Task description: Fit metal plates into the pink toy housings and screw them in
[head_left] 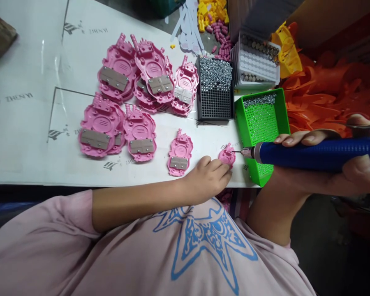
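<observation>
My left hand (207, 174) is closed in a pinch on a small pink plastic part (227, 155) held at the table's front edge. My right hand (327, 164) is wrapped round a blue electric screwdriver (314, 153). Its thin bit points left and touches the small pink part. One pink shell with a grey metal plate (179, 157) lies just left of my left hand. Further left, several more pink shells with plates (117, 129) lie in two loose groups.
A green tray with screws (259, 119) stands behind the screwdriver tip. A black screw tray (216, 88) and a clear box of small parts (257, 61) stand further back. Orange plastic pieces (323, 94) are heaped at right; yellow and pink bits lie at the far edge.
</observation>
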Tool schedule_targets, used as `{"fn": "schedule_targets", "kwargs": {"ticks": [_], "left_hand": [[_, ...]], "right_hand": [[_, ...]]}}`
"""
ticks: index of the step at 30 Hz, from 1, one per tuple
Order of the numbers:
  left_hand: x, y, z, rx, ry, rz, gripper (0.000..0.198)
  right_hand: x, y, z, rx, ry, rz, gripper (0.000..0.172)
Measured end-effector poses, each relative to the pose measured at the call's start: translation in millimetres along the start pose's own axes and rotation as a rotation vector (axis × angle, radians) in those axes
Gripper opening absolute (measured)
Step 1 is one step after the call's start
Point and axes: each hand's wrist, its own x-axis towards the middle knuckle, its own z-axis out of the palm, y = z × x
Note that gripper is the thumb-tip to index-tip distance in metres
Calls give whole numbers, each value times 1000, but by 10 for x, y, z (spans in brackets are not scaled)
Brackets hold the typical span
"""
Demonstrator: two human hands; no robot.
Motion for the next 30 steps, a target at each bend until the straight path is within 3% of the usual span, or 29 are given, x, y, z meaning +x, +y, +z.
{"fn": "schedule_targets", "kwargs": {"ticks": [7, 13, 19, 30], "left_hand": [[0, -1, 6, -2, 29, 1, 26], [0, 0, 12, -11, 11, 1, 27], [4, 1, 3, -17, 9, -6, 27], [1, 4, 16, -19, 32, -10, 26]], "right_hand": [[9, -17, -16, 1, 25, 14, 35], [-2, 23, -13, 18, 42, -42, 23], [-5, 26, -17, 31, 29, -21, 34], [-31, 11, -31, -27, 7, 3, 33]]}}
